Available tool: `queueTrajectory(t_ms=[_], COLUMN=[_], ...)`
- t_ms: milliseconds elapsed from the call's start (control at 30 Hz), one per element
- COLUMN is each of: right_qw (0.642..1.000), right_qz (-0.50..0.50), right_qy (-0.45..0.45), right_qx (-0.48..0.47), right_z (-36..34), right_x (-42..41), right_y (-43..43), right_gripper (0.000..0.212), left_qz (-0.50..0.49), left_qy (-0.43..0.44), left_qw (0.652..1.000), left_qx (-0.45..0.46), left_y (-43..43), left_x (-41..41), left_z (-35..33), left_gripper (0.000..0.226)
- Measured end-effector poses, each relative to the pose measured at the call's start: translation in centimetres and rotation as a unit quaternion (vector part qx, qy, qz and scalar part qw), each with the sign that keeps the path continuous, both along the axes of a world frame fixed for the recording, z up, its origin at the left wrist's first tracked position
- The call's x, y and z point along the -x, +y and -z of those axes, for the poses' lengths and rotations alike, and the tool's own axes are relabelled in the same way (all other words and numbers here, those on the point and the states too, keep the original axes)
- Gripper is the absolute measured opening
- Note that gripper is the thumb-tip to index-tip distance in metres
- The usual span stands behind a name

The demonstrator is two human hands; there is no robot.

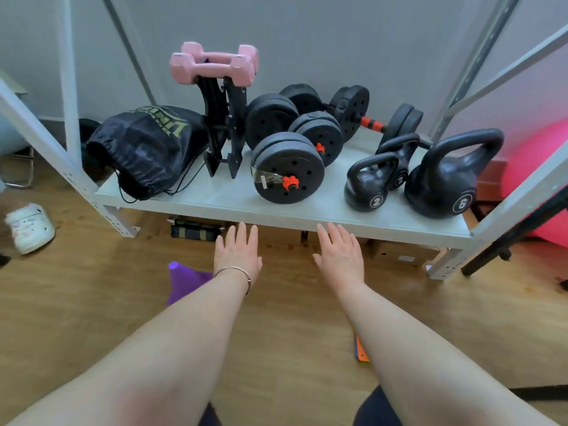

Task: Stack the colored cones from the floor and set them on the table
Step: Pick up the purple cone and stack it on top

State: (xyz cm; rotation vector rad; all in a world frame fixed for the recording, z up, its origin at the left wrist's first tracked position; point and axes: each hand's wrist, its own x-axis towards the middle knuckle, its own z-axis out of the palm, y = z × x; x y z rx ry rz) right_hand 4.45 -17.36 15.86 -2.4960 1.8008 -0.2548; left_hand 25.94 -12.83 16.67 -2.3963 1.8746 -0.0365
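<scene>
A purple cone stands on the wooden floor, partly hidden behind my left forearm. An orange and blue cone edge shows on the floor under my right forearm; most of it is hidden. My left hand is stretched forward, palm down, fingers apart, holding nothing, just right of the purple cone. My right hand is held the same way, empty, beside it. Both hands hover just in front of the low grey shelf.
The shelf carries a black drawstring bag, pink dumbbells on a black stand, black plate dumbbells and kettlebells. Boxes lie under the shelf. A white shoe is at left, a pink ball at right.
</scene>
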Motion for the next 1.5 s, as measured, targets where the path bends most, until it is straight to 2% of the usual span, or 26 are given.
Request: queueTrajectory(t_ms=[200,367,567,767,867,1067,1233,1367,1500], right_qw=[1.000,1.000,0.993,0.983,0.977,0.950,0.933,0.922,0.914], right_qz=[-0.004,-0.013,-0.021,-0.062,-0.080,-0.032,-0.038,-0.031,-0.026], right_qy=[0.007,0.002,0.004,0.037,0.035,-0.046,-0.029,-0.024,-0.050], right_qx=[0.014,-0.001,-0.113,-0.169,-0.193,-0.307,-0.357,-0.386,-0.401], right_z=[-0.6,2.6,9.4,14.1,15.8,18.1,20.1,21.0,21.4], right_x=[-7.1,-12.9,-18.9,-23.4,-26.0,-31.2,-33.3,-33.6,-33.7], right_y=[-1.5,-2.1,-0.8,0.4,0.9,0.9,0.7,0.6,0.7], right_gripper=[0.068,0.069,0.072,0.074,0.074,0.072,0.065,0.072,0.077], left_qz=[0.034,0.038,0.018,-0.027,-0.040,-0.046,-0.034,-0.026,-0.044], left_qy=[0.028,0.025,0.025,0.033,0.049,0.114,0.144,0.200,0.263], left_qw=[0.999,0.999,1.000,0.999,0.996,0.985,0.978,0.963,0.950], left_qx=[0.030,0.022,-0.003,-0.032,-0.070,-0.122,-0.150,-0.181,-0.165], left_y=[-3.4,-3.0,-0.8,1.8,3.2,4.1,3.7,3.6,3.3], left_x=[-7.2,-15.4,-23.7,-30.0,-30.8,-30.1,-29.9,-29.5,-28.8], left_z=[-1.3,1.6,6.2,11.5,14.6,19.2,21.9,24.1,25.2], left_gripper=[0.070,0.071,0.071,0.072,0.073,0.075,0.072,0.071,0.069])
